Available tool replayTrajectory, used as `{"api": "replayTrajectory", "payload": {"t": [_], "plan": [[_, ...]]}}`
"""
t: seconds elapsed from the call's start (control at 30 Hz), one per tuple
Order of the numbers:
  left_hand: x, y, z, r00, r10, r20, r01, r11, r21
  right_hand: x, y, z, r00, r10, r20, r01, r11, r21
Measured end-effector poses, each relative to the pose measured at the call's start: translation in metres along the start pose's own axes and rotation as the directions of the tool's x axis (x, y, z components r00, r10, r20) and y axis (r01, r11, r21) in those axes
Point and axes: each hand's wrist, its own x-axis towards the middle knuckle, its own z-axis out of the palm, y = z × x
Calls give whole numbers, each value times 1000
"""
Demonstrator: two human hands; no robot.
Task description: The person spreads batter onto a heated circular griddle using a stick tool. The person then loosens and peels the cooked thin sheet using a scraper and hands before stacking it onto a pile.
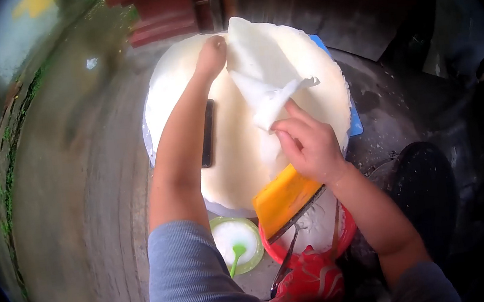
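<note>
Two containers, a green bowl (257,251) and a red basin (350,229), crowd the near rim of a round white form (231,185), an orange scraper (283,197) above the basin. On the form, the right hand (312,148) pinches the folded near end of a white sheet (251,60), likely light, limp and tearable, best held by its edges. The left hand (211,56) curls beside its far part; I cannot tell its grip. More room opens leftward.

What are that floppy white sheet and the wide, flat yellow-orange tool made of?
The floppy white sheet looks like soft, matte cloth or perhaps thin foam, because it folds and twists. The wide, flat yellow-orange tool seems to be smooth, stiff plastic, because it's brightly coloured and straight-edged.
</note>
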Motion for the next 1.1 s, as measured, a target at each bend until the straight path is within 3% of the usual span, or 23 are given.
{"api": "replayTrajectory", "payload": {"t": [0.07,0.1,0.13,0.23,0.27,0.33,0.37,0.4,0.47,0.5,0.53,0.6,0.63,0.67,0.73,0.77,0.8,0.87,0.9,0.93,1.0,1.03,1.1], "plan": [[19,-19,23,922,-304,-239,123,818,-562,-12,5,-8,995,87,-44,-86,996,18],[14,-19,20,972,-224,-78,177,905,-386,-19,11,-9,991,85,-105,-79,995,59],[11,-15,19,972,-225,-75,179,903,-392,-23,16,-11,982,85,-168,-69,993,101],[20,-14,23,989,-79,122,77,997,19,-28,13,-21,990,52,-128,-44,997,69],[23,-16,29,990,-75,123,73,997,15,-30,13,-22,994,40,-101,-36,998,43],[19,-11,29,986,-158,-46,164,932,324,-28,17,-20,994,84,-64,-80,995,61],[21,-10,23,960,-280,26,256,910,325,-24,19,-18,999,40,4,-40,995,90],[21,-14,24,947,-314,-73,322,903,285,-20,21,-14,998,-4,69,-5,992,123],[26,-23,15,914,-399,-72,406,895,183,-8,16,-6,991,-40,125,26,994,110],[14,-14,3,942,-329,-71,333,879,343,0,12,-1,965,-114,237,98,992,78],[12,-14,-4,939,-335,-74,339,874,347,5,8,4,917,-187,351,178,982,59],[21,-15,-20,878,-473,69,449,866,222,11,2,13,887,-214,408,231,973,8],[24,-23,-26,870,-492,16,490,864,-117,12,0,18,831,-210,515,247,969,-3],[19,-33,-30,912,-408,40,386,824,-415,13,-1,22,764,-201,613,263,965,-12],[-23,16,-64,971,-227,69,233,855,-463,17,0,34,773,-195,604,252,968,-10],[-47,40,-80,987,-86,137,133,911,-390,18,1,38,775,-192,602,251,968,-14],[-71,55,-85,971,143,193,-32,873,-486,18,2,40,778,-194,598,250,968,-10],[-117,78,-89,870,414,268,-363,905,-221,16,1,45,766,-189,615,260,965,-26],[-136,93,-89,851,423,311,-406,906,-122,9,2,47,765,-194,615,261,965,-19],[-151,99,-86,859,352,371,-364,930,-40,-3,5,48,742,-192,643,259,966,-10],[-171,101,-83,860,22,510,-135,973,186,-23,1,35,715,-193,672,262,965,-1],[-176,98,-85,863,17,505,-128,974,187,-29,-6,21,758,-104,644,172,984,-43],[-187,88,-88,892,-132,432,185,979,-83,-39,-3,3,788,-19,616,85,993,-77]]}}
